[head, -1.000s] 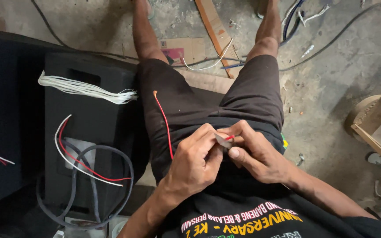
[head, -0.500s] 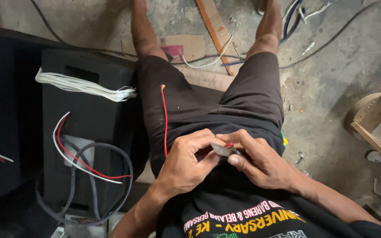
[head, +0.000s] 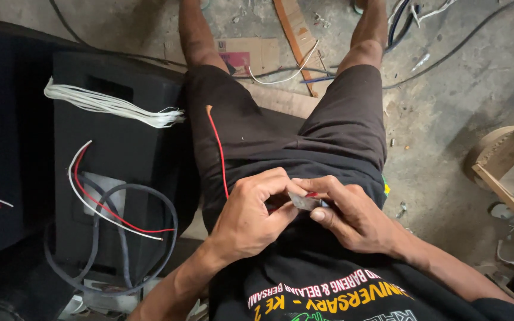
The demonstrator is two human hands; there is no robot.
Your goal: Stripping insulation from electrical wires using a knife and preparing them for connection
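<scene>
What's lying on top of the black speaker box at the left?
On the black speaker box lie a bundle of white wires, a red-and-white wire pair and a grey cable loop. The loop's lower part is too dark to follow.

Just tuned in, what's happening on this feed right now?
A seated person works in their lap with both hands. The left hand and right hand meet over a small grey part, pinching it together with the end of a thin red wire that runs up along the left thigh. What the part is cannot be told. Beside the left leg stands a black speaker box with a bundle of white wires and loops of red, white and grey cable lying on it.
</scene>
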